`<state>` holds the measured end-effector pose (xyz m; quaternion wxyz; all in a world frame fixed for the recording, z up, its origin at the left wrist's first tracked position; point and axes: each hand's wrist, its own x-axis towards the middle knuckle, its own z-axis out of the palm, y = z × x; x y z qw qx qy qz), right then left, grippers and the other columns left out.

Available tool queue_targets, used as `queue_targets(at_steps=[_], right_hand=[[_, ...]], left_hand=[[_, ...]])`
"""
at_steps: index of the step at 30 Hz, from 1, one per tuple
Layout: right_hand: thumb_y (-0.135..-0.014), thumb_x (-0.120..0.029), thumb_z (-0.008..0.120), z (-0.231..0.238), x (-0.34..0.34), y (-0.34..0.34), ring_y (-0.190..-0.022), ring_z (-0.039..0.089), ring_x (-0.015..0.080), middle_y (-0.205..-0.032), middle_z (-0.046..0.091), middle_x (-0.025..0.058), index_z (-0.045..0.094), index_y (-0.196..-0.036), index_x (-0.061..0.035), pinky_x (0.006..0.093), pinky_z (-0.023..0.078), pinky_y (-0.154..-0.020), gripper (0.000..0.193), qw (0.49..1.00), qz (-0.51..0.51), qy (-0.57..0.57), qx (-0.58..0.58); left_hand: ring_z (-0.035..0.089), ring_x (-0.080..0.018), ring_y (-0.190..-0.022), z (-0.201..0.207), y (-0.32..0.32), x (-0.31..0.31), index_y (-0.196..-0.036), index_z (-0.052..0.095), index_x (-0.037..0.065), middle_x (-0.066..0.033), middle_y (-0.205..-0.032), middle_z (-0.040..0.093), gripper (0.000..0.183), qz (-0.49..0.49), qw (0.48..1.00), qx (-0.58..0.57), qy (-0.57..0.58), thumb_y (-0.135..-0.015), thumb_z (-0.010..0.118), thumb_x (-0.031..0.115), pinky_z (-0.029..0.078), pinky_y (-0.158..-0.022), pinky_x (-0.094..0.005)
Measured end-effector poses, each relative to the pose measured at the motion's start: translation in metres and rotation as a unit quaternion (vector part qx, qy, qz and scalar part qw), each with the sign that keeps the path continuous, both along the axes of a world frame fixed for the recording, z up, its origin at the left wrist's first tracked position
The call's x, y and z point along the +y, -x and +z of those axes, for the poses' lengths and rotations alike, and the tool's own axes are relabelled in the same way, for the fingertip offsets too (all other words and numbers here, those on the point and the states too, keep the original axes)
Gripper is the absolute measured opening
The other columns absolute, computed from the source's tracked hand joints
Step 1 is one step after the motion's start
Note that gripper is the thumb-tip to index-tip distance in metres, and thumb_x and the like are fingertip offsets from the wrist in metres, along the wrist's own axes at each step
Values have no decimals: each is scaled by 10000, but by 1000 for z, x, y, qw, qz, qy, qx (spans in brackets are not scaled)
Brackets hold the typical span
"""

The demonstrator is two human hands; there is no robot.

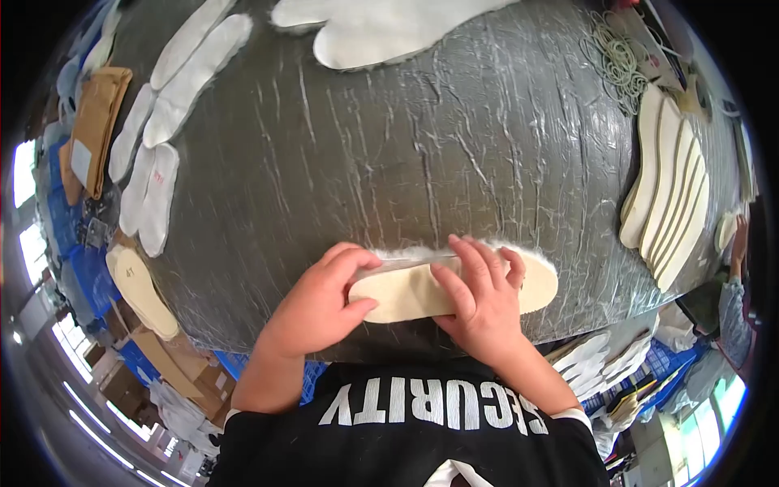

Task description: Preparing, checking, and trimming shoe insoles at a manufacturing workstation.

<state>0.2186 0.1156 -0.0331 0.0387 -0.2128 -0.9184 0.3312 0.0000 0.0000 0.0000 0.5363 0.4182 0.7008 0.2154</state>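
A cream, foot-shaped insole (393, 295) lies crosswise at the near edge of the table, in front of my body. White fluffy lining (408, 256) shows along its far edge, beneath it. My left hand (323, 302) grips the left end, thumb on the near side and fingers at the far edge. Across the insole's middle and right part lies my right hand (487, 302), its bent fingers reaching over to the fluffy edge. The right thumb is mostly hidden near the insole's lower edge.
The table (389, 154) has a wrinkled dark plastic cover. Overlapping cream insoles (665, 191) lie at right, white insoles (191, 81) at far left, more cream insoles (139, 290) at the left edge. White fluffy pieces (381, 32) and tangled cord (614, 61) lie far off. Another person's arm (737, 260) shows far right.
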Motion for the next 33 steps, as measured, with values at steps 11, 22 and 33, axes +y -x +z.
queue_targets(at_steps=[11, 22, 33], right_hand=[[-698, -121, 750, 18, -2, 52, -796, 535, 253, -797, 582, 15, 595, -817, -101, 433, 347, -818, 197, 984, 7, 146, 99], [-759, -99, 718, 12, -6, 41, -780, 527, 233, -788, 587, 25, 575, -832, -82, 372, 346, -817, 162, 968, -68, 207, 125], [-787, -68, 700, 8, -11, 31, -812, 518, 218, -819, 558, 53, 595, -853, -54, 328, 386, -804, 124, 926, -173, 312, 126]], left_hand=[[640, -135, -773, -27, -9, -35, -1027, 630, -44, -99, -952, 637, 183, 330, 939, 5, -92, -956, 497, 60, 514, -632, -247], [565, -136, -736, -34, -22, -35, -885, 624, -18, -85, -819, 611, 80, 235, 970, -11, -53, -882, 613, 61, 448, -650, -284], [536, -49, -800, -34, -34, -32, -987, 607, -28, 5, -862, 611, 127, 272, 895, -334, -119, -965, 536, 74, 459, -723, -219]])
